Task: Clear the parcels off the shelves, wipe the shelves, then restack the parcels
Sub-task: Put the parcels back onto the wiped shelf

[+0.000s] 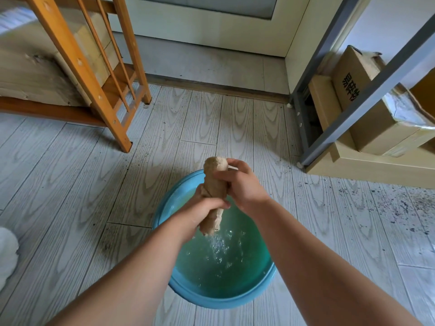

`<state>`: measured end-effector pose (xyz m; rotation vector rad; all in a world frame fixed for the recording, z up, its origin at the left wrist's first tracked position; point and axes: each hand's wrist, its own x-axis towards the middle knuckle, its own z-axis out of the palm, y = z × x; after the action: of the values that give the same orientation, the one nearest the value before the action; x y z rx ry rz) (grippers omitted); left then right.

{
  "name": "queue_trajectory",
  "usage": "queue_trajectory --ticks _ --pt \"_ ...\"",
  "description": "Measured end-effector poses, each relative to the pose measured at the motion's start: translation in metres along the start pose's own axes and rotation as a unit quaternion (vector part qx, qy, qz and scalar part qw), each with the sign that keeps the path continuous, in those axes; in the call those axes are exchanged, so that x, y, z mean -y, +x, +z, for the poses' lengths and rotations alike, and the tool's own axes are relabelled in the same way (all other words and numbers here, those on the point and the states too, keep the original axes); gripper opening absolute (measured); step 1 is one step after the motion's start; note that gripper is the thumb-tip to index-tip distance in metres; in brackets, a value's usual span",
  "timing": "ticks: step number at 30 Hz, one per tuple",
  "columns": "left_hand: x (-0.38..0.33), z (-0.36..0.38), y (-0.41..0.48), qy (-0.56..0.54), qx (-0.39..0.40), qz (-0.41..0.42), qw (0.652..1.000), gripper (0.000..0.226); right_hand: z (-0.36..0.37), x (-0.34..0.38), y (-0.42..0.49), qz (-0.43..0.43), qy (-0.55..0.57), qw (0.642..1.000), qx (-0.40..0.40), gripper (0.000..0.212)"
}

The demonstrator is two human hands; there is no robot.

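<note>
A wet beige cloth (pixel 214 182), twisted into a roll, is held upright over a blue basin (pixel 226 300) of water on the floor. My left hand (pixel 204 209) grips its lower part and my right hand (pixel 242 184) grips its upper part. Drops fall from the cloth's lower end into the water. At the right a grey metal shelf frame (pixel 367 100) holds cardboard parcels (pixel 376 118), one with dark printed characters.
An orange wooden rack (pixel 80 67) stands at the left with cardboard boxes (pixel 28 76) behind it. The pale plank floor (pixel 211 128) has dark specks of dirt at the right. A white object (pixel 7 252) lies at the left edge. A door sill runs along the back.
</note>
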<state>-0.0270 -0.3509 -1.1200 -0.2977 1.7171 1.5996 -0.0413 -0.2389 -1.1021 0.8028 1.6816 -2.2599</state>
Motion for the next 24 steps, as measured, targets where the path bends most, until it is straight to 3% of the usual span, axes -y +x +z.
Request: queue_trajectory --ticks 4,8,12,15,17,20,22,24 --pt "-0.005 -0.009 0.004 -0.019 -0.049 0.061 0.997 0.010 -0.004 0.005 -0.002 -0.062 -0.019 0.997 0.047 0.029" --pt "-0.008 -0.013 0.012 -0.047 -0.089 0.065 0.993 0.017 -0.009 0.010 -0.001 -0.073 -0.078 0.994 0.037 0.030" --pt "-0.010 -0.017 0.020 -0.141 -0.166 0.037 0.975 0.024 -0.025 0.012 0.004 -0.068 -0.113 0.990 -0.056 0.017" --pt "-0.013 -0.018 0.019 -0.215 -0.149 0.006 0.965 0.008 -0.034 0.014 0.003 -0.073 -0.092 0.990 -0.082 0.017" --pt "-0.017 -0.018 0.016 -0.241 -0.106 0.000 0.965 0.024 -0.036 0.013 0.004 -0.096 -0.108 0.984 -0.103 0.023" --pt "-0.022 -0.019 0.012 -0.203 -0.035 -0.003 0.979 0.059 -0.039 0.012 0.004 -0.157 -0.241 0.945 -0.154 0.031" --pt "-0.022 -0.018 0.011 -0.161 -0.044 -0.001 0.986 0.053 -0.039 0.015 0.004 -0.197 -0.334 0.910 -0.150 0.033" --pt "-0.019 -0.020 0.017 -0.104 -0.128 0.031 0.986 0.038 -0.038 0.017 0.007 -0.206 -0.381 0.893 -0.124 0.032"
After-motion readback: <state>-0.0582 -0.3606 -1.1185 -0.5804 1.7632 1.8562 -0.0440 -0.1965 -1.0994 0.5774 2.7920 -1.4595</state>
